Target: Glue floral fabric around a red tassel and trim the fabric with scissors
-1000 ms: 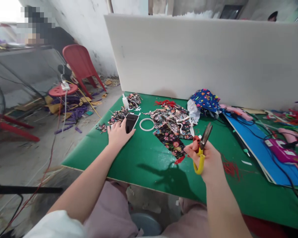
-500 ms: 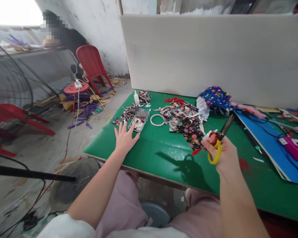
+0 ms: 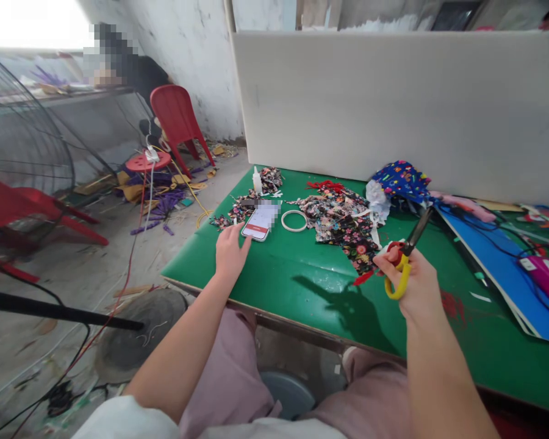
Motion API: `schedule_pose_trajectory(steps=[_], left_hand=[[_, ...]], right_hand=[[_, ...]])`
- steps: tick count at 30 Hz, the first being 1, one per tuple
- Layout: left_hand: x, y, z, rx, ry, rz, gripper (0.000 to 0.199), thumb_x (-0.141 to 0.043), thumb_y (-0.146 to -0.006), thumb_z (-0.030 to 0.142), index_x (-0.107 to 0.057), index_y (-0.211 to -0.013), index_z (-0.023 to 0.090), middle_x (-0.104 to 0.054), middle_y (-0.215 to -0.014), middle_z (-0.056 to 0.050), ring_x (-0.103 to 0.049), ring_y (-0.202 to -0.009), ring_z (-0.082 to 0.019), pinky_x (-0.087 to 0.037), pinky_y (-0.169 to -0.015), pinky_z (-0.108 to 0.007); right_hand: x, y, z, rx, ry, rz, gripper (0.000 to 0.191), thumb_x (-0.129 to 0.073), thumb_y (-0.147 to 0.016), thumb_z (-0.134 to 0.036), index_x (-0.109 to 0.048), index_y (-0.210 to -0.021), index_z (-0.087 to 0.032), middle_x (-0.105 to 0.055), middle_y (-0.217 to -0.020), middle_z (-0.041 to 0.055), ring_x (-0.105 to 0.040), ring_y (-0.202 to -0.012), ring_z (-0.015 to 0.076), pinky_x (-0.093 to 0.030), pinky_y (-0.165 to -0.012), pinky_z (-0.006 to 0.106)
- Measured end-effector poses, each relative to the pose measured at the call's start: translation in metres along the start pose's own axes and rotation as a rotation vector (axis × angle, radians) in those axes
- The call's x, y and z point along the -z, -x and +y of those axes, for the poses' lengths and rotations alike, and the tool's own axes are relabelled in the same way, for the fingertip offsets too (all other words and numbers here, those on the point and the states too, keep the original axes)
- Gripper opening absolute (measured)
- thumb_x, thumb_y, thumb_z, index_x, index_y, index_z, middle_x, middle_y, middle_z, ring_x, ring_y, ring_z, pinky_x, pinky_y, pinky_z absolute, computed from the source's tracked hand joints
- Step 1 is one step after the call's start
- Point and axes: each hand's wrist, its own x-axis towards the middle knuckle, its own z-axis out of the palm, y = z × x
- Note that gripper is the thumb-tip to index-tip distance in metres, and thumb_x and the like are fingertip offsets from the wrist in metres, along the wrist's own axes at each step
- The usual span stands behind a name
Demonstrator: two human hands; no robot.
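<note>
A phone [image 3: 260,222] with a lit, pale screen lies on the green table [image 3: 274,274]. My left hand [image 3: 231,251] rests at its lower left edge, fingers apart and holding nothing. In my right hand [image 3: 409,274] are scissors [image 3: 403,268] with red and yellow handles, their dark blades pointing up and away. A white ring [image 3: 294,221] lies right of the phone. Beyond it spreads a pile of floral fabric pieces [image 3: 338,222]; one strip reaches close to my right hand. Smaller floral scraps [image 3: 238,208] lie behind the phone, near a white bottle [image 3: 257,181].
Blue patterned fabric [image 3: 400,183] sits at the back, before a pale panel [image 3: 393,103]. A blue board [image 3: 494,262], cables and a magenta device [image 3: 546,274] are at right. A person [image 3: 150,76] sits far left near a red chair [image 3: 176,116].
The phone screen has switched from a dog picture to a pale page with a red bar. My left hand's fingers have drawn in somewhat. The view has shifted slightly.
</note>
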Motion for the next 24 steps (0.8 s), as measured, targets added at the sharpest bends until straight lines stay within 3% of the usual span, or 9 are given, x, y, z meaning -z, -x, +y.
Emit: schedule_pose_trajectory(steps=[2, 5, 16, 24], left_hand=[[0.003, -0.001, -0.005, 0.063, 0.053, -0.013, 0.036, -0.047, -0.091, 0.034, -0.054, -0.120, 0.015, -0.060, -0.117, -0.012, -0.055, -0.110, -0.023, -0.044, -0.096, -0.043], [0.004, -0.002, -0.010, 0.136, 0.125, -0.069, 0.030, -0.052, -0.089, 0.034, -0.056, -0.112, 0.016, -0.060, -0.112, -0.009, -0.060, -0.095, -0.020, -0.051, -0.082, -0.041], [0.010, -0.003, 0.007, 0.203, 0.309, -0.119, 0.032, -0.054, -0.088, 0.033, -0.055, -0.115, 0.016, -0.058, -0.115, -0.009, -0.060, -0.097, -0.020, -0.052, -0.081, -0.041], [0.013, 0.022, 0.030, 0.063, 0.457, -0.254, 0.025, -0.052, -0.089, 0.034, -0.060, -0.104, 0.015, -0.064, -0.100, -0.006, -0.063, -0.083, -0.016, -0.054, -0.074, -0.035]], right_hand=[[-0.002, 0.000, 0.000, -0.006, -0.005, -0.010, 0.039, -0.081, -0.052, -0.037, -0.049, -0.068, -0.020, -0.056, -0.063, -0.0050, -0.057, -0.058, 0.0116, -0.049, -0.052, 0.025], [-0.004, -0.001, 0.000, -0.021, -0.012, -0.024, 0.041, -0.082, -0.049, -0.037, -0.049, -0.066, -0.020, -0.056, -0.062, -0.0050, -0.057, -0.058, 0.0117, -0.049, -0.052, 0.025], [-0.010, -0.002, 0.018, -0.088, -0.030, -0.110, 0.038, -0.081, -0.054, -0.035, -0.050, -0.071, -0.020, -0.056, -0.062, -0.0045, -0.054, -0.056, 0.0108, -0.047, -0.052, 0.025], [-0.023, 0.002, 0.015, -0.121, -0.082, -0.153, 0.041, -0.084, -0.048, -0.032, -0.049, -0.065, -0.019, -0.054, -0.058, -0.0052, -0.050, -0.052, 0.0090, -0.043, -0.050, 0.022]])
